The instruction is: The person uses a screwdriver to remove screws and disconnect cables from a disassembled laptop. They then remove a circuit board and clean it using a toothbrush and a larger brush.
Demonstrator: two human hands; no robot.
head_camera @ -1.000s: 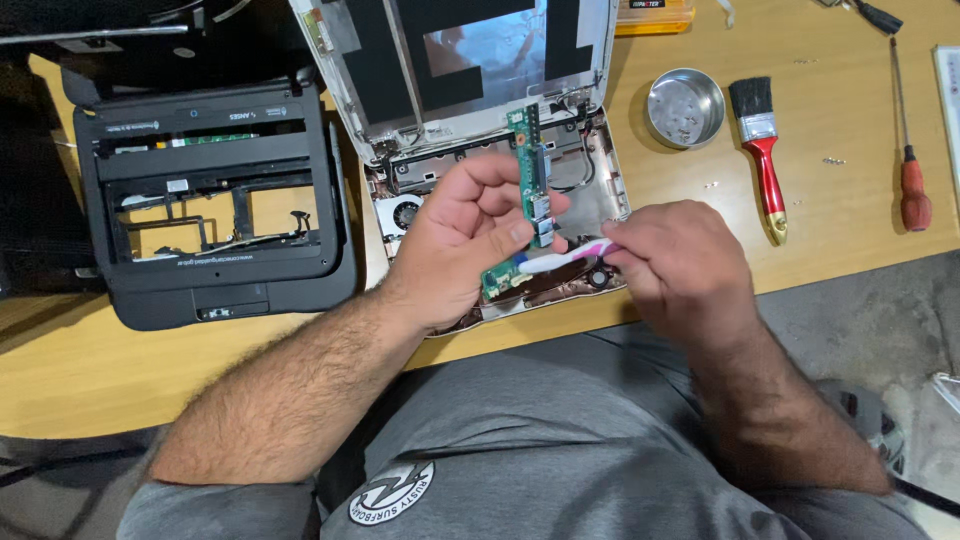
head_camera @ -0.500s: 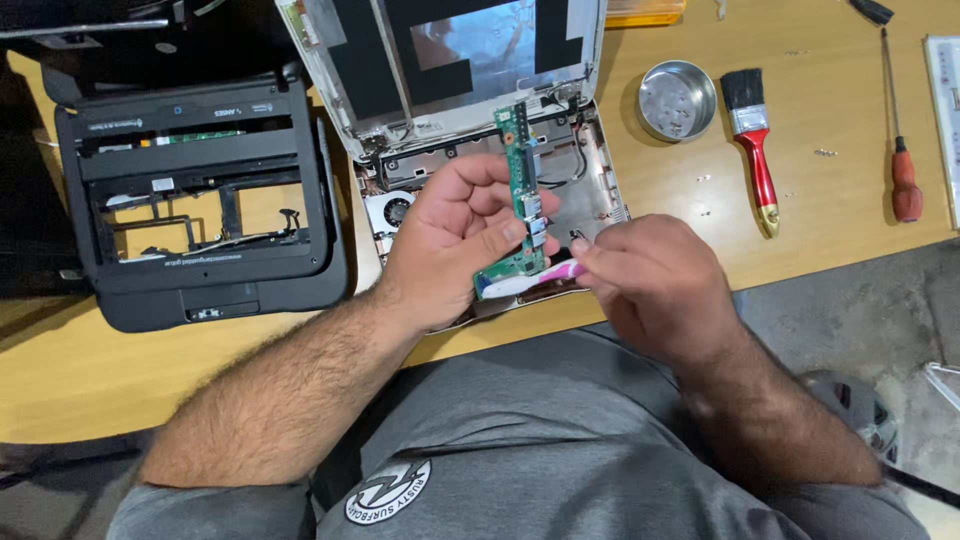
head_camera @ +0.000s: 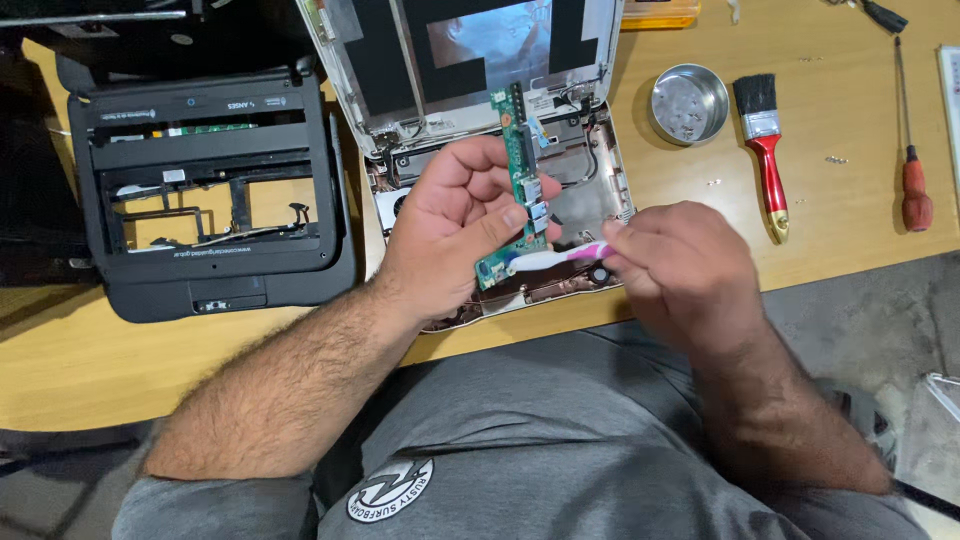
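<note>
Toothbrush (head_camera: 555, 257) head slid leftward, lying level, right hand (head_camera: 680, 270) gripping, left hand (head_camera: 455, 225) clasping upright circuit board (head_camera: 522, 185)

We see a wooden surface (head_camera: 860, 230) carrying a black plastic casing (head_camera: 210, 190) at the left, an opened white laptop shell (head_camera: 470, 60), a small round metal dish (head_camera: 688, 103), a red-handled paintbrush (head_camera: 765, 150) just beside it, and a red-handled screwdriver (head_camera: 912, 160) further right.

Wooden table (head_camera: 120, 370); grey floor (head_camera: 870, 320)
</note>
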